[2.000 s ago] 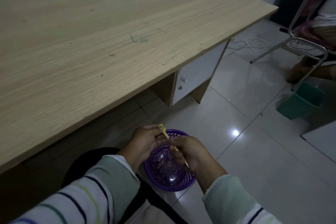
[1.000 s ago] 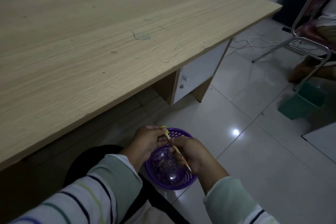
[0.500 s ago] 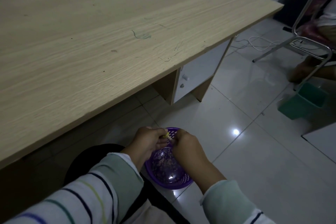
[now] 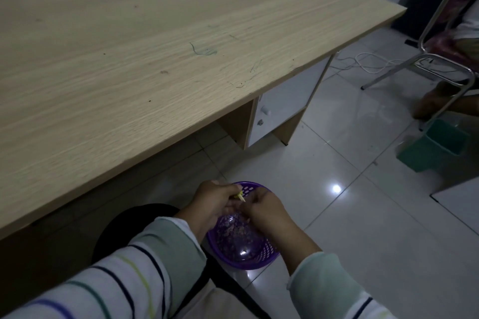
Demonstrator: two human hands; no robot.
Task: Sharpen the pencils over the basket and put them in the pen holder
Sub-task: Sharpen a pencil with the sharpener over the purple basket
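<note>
Down low, both hands meet just above the purple basket (image 4: 262,263), which lies beyond the near edge of the desk (image 4: 155,59). The hands and sleeves cover the basket's near left side, so I cannot tell whether it rests on the tiled floor (image 4: 363,228) or on the person's lap. Pale flecks (image 4: 234,232) lie in its bottom, too dim to name.

The left hand (image 4: 211,206) has its grip clamped on one end of a yellow pencil (image 4: 240,196). Only a short stub shows between the two hands, slanting down to the right over the basket's far rim. The rest is hidden. The right hand (image 4: 268,212) turns its back to the camera, and its fingers curl in against the pencil's lower end, seemingly pinching it. The fingertips themselves are out of sight.

The striped sleeves (image 4: 145,274) are cut off by the bottom edge. At the right a metal chair (image 4: 440,70) runs out of the picture, with someone's foot (image 4: 427,103) beneath it in shadow. A green bin (image 4: 435,149) stands near that foot, and a white cable (image 4: 368,62) trails on the floor behind the desk's end.
</note>
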